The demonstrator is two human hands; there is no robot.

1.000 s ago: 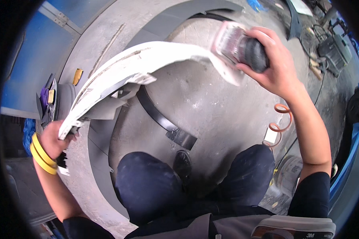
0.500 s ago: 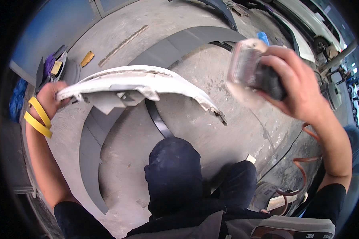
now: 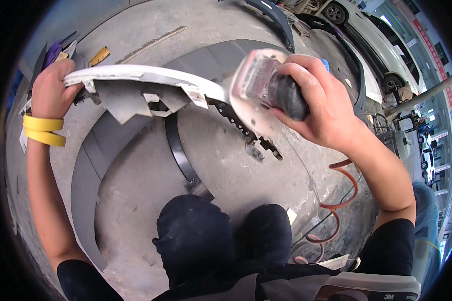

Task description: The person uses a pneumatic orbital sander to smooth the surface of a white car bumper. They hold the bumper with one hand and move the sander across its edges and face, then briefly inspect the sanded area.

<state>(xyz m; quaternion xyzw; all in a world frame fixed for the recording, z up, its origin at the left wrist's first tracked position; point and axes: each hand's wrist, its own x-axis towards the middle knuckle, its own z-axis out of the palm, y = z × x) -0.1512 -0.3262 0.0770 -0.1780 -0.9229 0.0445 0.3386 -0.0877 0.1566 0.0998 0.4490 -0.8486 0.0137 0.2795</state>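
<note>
My left hand (image 3: 52,88), with a yellow band (image 3: 44,131) around the wrist, grips the left end of a curved white car body panel (image 3: 150,73). The panel is held above the floor, and jagged brackets show along its underside. My right hand (image 3: 319,95) is wrapped around the dark round head of a power sander (image 3: 258,83). The sander's pale, round pad, slightly blurred, overlaps the panel's right part and appears to be against it. Part of the panel's right end is hidden behind the pad.
A large curved grey bumper part (image 3: 88,165) lies on the concrete floor (image 3: 246,175) around my knees. An orange coiled hose (image 3: 355,183) hangs below my right forearm. Dark bumper pieces (image 3: 281,27) and a white car (image 3: 379,45) stand far right. A wooden strip (image 3: 153,42) lies far left.
The sander has moved left, from apart from the panel to over its right part. My left hand has risen and turned, tilting the panel. The view has shifted right.
</note>
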